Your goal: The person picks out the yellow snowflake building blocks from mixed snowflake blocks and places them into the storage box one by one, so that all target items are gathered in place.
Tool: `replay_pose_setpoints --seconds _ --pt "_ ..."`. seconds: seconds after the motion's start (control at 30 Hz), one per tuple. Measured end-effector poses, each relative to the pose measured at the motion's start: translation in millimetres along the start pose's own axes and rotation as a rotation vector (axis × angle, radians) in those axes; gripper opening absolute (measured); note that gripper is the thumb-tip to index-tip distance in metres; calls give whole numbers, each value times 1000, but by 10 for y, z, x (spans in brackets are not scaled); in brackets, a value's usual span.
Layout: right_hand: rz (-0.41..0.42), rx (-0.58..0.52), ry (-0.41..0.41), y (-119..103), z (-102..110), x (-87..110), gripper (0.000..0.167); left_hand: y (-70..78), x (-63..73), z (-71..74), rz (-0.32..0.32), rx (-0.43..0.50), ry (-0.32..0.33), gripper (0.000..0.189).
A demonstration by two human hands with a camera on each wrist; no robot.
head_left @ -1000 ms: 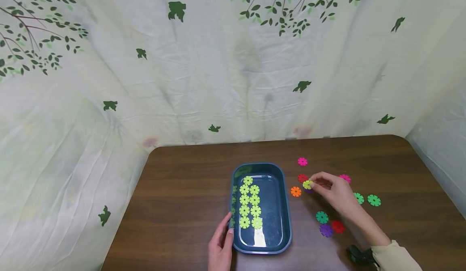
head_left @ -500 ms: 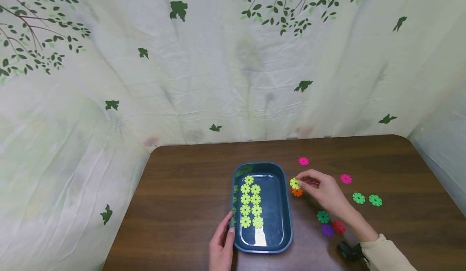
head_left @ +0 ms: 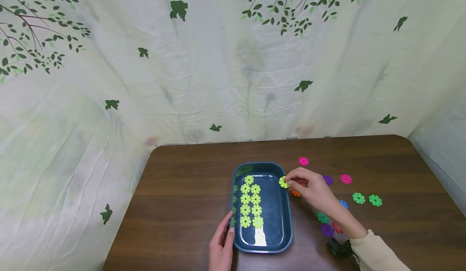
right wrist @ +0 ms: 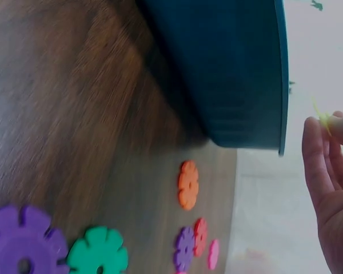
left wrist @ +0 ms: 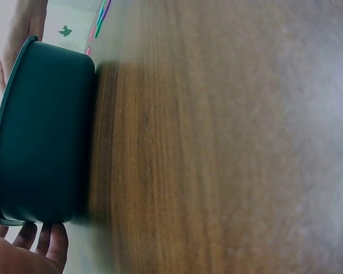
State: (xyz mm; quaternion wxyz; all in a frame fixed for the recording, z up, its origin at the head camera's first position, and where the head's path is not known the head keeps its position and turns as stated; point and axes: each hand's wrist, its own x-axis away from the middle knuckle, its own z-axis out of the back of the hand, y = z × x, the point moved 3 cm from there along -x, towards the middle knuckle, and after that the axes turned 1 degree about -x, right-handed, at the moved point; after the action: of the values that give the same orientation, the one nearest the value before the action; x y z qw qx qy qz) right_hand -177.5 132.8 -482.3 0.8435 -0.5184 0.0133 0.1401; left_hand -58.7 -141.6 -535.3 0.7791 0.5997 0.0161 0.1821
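My right hand [head_left: 314, 190] pinches a yellow flower-shaped disc [head_left: 283, 182] between thumb and fingertips, over the right rim of a blue tray [head_left: 262, 251]. In the right wrist view the disc is seen edge-on, above the tray's rim level. Two columns of yellow flower-shaped discs [head_left: 256, 199] lie flat on the left half of the tray's floor. At the tray's left side my left hand [head_left: 221, 244] grips the rim and wall. In the left wrist view its fingers [left wrist: 57, 245] press the tray's outer wall; the thumb is mostly cut off.
Right of the tray lie loose discs: orange [right wrist: 188, 185], red [right wrist: 200, 237], purple [head_left: 327, 230], green [head_left: 375, 200], pink [head_left: 346, 178] and blue [head_left: 344, 204]. My right forearm passes above some of them. The wooden table [head_left: 182, 206] ends at a leaf-print cloth [head_left: 218, 81].
My right hand has carried the yellow disc leftward, from above the loose discs to the tray's right rim. My left hand and the tray stay in place.
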Motion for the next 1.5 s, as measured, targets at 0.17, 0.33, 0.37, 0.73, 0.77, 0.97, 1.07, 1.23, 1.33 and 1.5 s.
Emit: replay_pose_setpoints --seconds 0.17,0.33,0.37,0.73,0.77,0.97,1.07,1.23,1.33,1.5 --pt "9 -42 -12 -29 -73 -33 16 -9 0 -2 -10 5 0 40" --pt "44 -91 -38 -79 -135 -84 15 -20 2 4 -79 30 2 41" --pt "48 -95 -44 -91 -149 -97 14 -23 2 6 -91 31 4 41" --pt "24 -29 -74 -140 -373 -238 18 -45 -9 14 -85 17 9 43" --pt "16 -9 -65 -137 -393 -248 18 -48 -9 14 -86 19 9 43" --pt "4 105 -10 -145 -503 -351 19 -36 6 17 -113 50 -4 41" --pt "-9 116 -23 -148 -561 -414 17 -30 16 20 -117 61 -8 41" --pt "-30 131 -50 -151 -630 -490 17 -30 21 25 -120 64 -4 41" --pt "-22 158 -59 -156 -661 -528 18 -40 16 25 -118 49 2 41" --pt "17 225 -70 -164 -711 -580 17 -54 7 19 -96 30 6 43"
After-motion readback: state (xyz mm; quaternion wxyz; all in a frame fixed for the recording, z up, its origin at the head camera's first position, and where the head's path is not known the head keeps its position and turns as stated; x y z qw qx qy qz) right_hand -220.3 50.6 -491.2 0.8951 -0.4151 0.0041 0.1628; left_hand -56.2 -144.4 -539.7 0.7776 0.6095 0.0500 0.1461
